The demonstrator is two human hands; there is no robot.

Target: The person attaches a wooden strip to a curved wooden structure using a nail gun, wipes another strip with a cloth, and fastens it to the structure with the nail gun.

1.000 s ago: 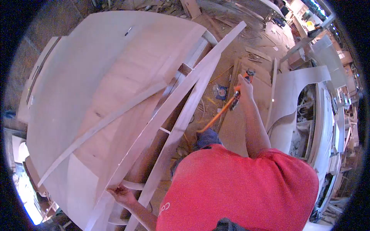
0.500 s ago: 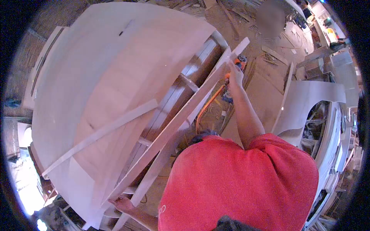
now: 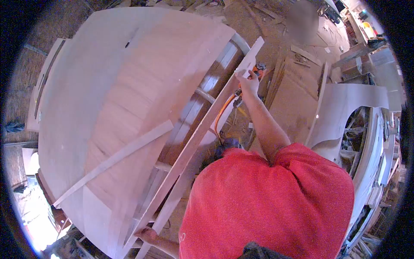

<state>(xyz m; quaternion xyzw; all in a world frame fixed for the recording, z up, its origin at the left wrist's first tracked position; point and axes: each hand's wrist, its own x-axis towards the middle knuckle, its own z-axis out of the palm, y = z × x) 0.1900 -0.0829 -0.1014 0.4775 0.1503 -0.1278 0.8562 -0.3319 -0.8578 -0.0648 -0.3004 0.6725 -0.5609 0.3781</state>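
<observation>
A long wooden strip (image 3: 196,140) runs diagonally along the open edge of a large curved panel structure (image 3: 129,86). Near its lower end, my left hand (image 3: 147,235) is closed on the strip's edge. My right hand (image 3: 249,84) is beside the strip's upper end, closed around an orange air tool (image 3: 260,70) that it partly hides. An orange hose (image 3: 222,113) hangs from the tool in a curve. Below the strip lies a second long board (image 3: 172,200), roughly alongside it. A shorter strip (image 3: 114,159) rests slantwise on the panel.
Crosspieces (image 3: 205,95) span the gap between panel and strip. Wood scraps (image 3: 306,55) litter the floor at the upper right. A curved cut sheet (image 3: 340,103) stands at the right beside stacked material. A blurred round patch covers part of the upper right.
The long strip's upper end has swung down and left towards the panel frame. My right hand has moved left with the tool, up to the strip. My left hand is slightly lower and further right.
</observation>
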